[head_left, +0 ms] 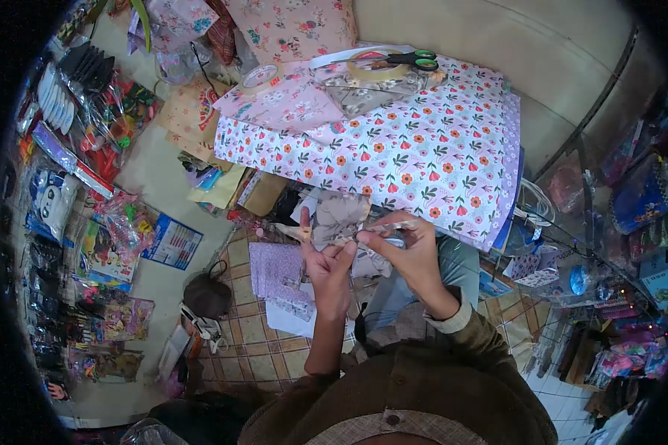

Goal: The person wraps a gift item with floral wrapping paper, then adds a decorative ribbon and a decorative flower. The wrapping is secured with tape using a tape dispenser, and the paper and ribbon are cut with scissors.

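A piece of grey floral paper (341, 215) is held up in front of my body, with folds along its near edge. My left hand (325, 271) grips that near edge on the left, thumb and fingertips pinched and another finger pointing up. On the right, my right hand (412, 252) pinches the same edge between thumb and fingers. The fingertips of both hands nearly meet at the middle of the fold. Just beyond the paper lies a large white sheet of wrapping paper with red and orange flowers (423, 159).
On the wrapping paper rest scissors with black and green handles (421, 59), a tape roll (262, 77) and pink floral paper (297, 100). Lilac paper (274, 271) lies low on the left over the tiled floor (252, 348). Packaged goods (111, 252) line the left side.
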Motion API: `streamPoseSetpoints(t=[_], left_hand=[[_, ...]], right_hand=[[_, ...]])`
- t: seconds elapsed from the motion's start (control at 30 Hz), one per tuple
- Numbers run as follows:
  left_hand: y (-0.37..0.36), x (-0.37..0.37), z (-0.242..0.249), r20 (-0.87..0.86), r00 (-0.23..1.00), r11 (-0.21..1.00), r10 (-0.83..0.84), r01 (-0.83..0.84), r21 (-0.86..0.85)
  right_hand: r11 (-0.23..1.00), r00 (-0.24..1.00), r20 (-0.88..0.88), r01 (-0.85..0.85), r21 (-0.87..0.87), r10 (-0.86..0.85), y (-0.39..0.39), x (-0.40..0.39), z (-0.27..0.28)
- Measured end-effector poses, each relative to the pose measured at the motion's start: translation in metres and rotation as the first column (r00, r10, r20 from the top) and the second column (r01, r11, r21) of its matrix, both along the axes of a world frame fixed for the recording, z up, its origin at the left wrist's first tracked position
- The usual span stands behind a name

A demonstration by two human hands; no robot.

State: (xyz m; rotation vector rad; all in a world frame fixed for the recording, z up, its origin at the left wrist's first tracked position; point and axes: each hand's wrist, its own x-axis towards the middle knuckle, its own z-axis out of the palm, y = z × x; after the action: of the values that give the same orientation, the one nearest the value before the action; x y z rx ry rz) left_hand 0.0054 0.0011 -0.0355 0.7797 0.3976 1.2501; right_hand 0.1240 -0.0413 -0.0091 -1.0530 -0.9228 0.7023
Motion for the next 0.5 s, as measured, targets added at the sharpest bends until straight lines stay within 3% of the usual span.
streamPoseSetpoints(t=[0.07,0.17,0.37,0.5], left_hand=[[0.001,-0.001,-0.005,0.000,1.000,1.000,-0.018,0.018,-0.012],[0.001,-0.004,-0.015,-0.043,0.999,0.996,0.023,-0.026,-0.083],[-0.002,0.001,-0.001,-0.012,0.993,0.991,0.115,-0.115,-0.073],[-0.004,0.003,0.001,-0.021,0.984,0.978,0.174,-0.176,-0.112]], right_hand=[[1.000,0.999,-0.043,-0.021,-0.021,0.020,-0.001,0.000,0.003],[0.999,0.999,0.038,-0.024,0.030,0.023,-0.001,0.002,-0.003],[0.981,0.952,-0.283,-0.152,-0.121,0.113,-0.002,0.000,-0.011],[0.978,0.941,-0.293,-0.199,-0.071,0.170,-0.002,0.001,-0.005]])
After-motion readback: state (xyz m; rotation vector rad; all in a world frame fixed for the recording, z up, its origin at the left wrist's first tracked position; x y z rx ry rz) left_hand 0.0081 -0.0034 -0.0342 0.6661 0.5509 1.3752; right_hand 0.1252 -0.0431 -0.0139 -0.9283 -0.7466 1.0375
